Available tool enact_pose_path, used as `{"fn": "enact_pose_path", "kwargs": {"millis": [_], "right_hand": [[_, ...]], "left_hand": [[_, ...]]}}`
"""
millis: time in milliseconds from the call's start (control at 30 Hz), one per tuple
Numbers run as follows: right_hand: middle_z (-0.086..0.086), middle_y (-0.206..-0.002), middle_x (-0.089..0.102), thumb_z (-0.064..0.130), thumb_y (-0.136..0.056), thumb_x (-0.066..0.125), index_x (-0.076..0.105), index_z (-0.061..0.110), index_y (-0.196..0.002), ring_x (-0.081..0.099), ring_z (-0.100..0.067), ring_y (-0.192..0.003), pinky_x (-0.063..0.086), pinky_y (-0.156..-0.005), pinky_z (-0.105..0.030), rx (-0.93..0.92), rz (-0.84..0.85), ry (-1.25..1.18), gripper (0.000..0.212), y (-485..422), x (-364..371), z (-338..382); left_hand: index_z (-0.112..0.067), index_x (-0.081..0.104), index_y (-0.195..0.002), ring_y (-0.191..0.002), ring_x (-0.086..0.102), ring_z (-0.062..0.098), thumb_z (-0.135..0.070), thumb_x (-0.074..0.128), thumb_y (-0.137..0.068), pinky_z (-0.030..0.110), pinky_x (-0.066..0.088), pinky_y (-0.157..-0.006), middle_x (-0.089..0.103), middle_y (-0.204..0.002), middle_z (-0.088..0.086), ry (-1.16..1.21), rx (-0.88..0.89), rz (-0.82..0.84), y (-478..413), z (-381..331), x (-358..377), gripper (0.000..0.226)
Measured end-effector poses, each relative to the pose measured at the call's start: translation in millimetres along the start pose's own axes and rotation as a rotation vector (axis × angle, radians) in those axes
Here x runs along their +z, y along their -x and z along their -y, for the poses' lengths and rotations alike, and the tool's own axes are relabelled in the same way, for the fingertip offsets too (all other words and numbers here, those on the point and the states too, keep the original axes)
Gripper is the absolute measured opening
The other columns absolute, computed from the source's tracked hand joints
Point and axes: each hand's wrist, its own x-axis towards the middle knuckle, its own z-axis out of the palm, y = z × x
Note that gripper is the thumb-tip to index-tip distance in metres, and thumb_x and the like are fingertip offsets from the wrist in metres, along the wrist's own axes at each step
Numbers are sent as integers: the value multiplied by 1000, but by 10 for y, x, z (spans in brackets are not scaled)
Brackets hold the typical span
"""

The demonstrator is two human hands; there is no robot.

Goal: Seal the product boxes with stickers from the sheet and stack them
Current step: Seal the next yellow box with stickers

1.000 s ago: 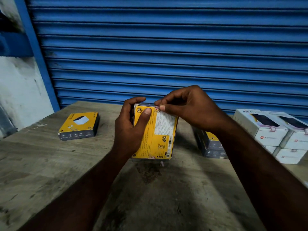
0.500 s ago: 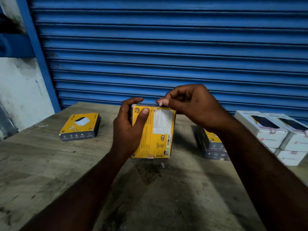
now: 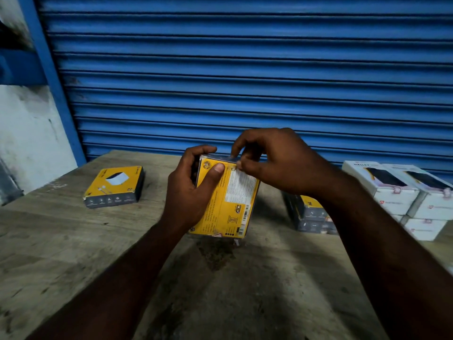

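Behind table [image 3: 73, 253] and box [image 3: 228, 204], blue shutter [image 3: 245, 69].

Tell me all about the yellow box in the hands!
The yellow box looks like cardboard, with dark sides, a white printed label and barcodes on its face. It stands on end, leaning slightly, bottom edge at the table. The left hand grips its left side, thumb across the face. The right hand pinches what looks like a small sticker at its top edge.
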Motion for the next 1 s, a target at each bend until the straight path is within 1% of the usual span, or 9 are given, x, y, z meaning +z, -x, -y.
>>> {"fn": "enact_pose_path", "kwargs": {"millis": [100, 200, 300, 500, 633, 700, 767, 867, 1000], "right_hand": [[11, -89, 65, 24, -85, 68, 67, 28, -91, 61, -3, -81, 49, -74, -23, -27, 16, 51, 7, -2, -14, 39], [11, -92, 60, 27, -84, 71, 65, 28, -89, 61, -5, -82, 46, -75, -21, -25, 20, 84, 8, -5, -35, 68], [11, -91, 62, 26, -84, 71, 66, 25, -88, 61, -5, -83, 49, -77, -25, -24, 48, 114, 7, -5, -39, 78], [11, -88, 64, 24, -83, 70, 67, 22, -90, 58, -2, -80, 46, -68, -18, -14, 89, 175, 7, -14, -11, 42], [11, -85, 62, 26, -83, 70, 66, 23, -89, 55, 2, -77, 40, -64, -11, -9, 96, 207, 8, -21, 0, 30], [11, -84, 61, 27, -83, 70, 65, 24, -89, 55, 2, -77, 39, -64, -10, -9, 100, 220, 8, -21, 2, 32], [12, -84, 61, 27, -83, 70, 65, 24, -89, 54, 3, -76, 39, -64, -10, -13, 99, 233, 9, -21, 4, 35], [12, -83, 61, 29, -83, 71, 66, 24, -88, 54, 3, -75, 37, -64, -10, -16, 101, 242, 8, -22, 3, 37], [13, -84, 61, 30, -83, 71, 67, 25, -86, 55, 3, -77, 36, -63, -9, -13, 128, 245, 7, -21, -15, 50]], "left_hand": [[-24, 55, -122, -85, 67, 2, -27, 62, -93, 13, 50, -73, 66, -95, -25, 3, 5, -4, -10, 9, -9, 30], [-23, 55, -122, -84, 66, 1, -27, 62, -93, 13, 50, -73, 66, -95, -24, 2, 7, -15, -25, 14, -17, 30], [-26, 55, -120, -82, 67, 1, -30, 62, -92, 13, 50, -71, 67, -91, -23, 5, -4, -3, -12, 8, -7, 29], [-29, 55, -120, -82, 66, 1, -30, 63, -91, 13, 50, -73, 67, -96, -14, 0, -3, 25, 17, -22, 15, 30], [-32, 55, -119, -84, 68, 2, -35, 64, -90, 13, 51, -74, 67, -97, -14, -9, -1, 38, 27, -20, 25, 31], [-33, 54, -120, -85, 68, 3, -43, 61, -89, 14, 52, -74, 67, -97, -14, -7, 1, 41, 27, -19, 23, 33], [-33, 55, -120, -86, 68, 2, -45, 60, -87, 15, 52, -75, 68, -96, -17, 4, -2, 37, 27, -22, 22, 35], [-31, 55, -120, -86, 68, 2, -42, 62, -88, 14, 51, -75, 68, -95, -21, 9, -4, 36, 31, -12, 24, 34], [-28, 55, -121, -85, 68, 1, -32, 62, -91, 11, 50, -73, 68, -92, -24, 2, -17, 45, 28, 9, 26, 31]]}}
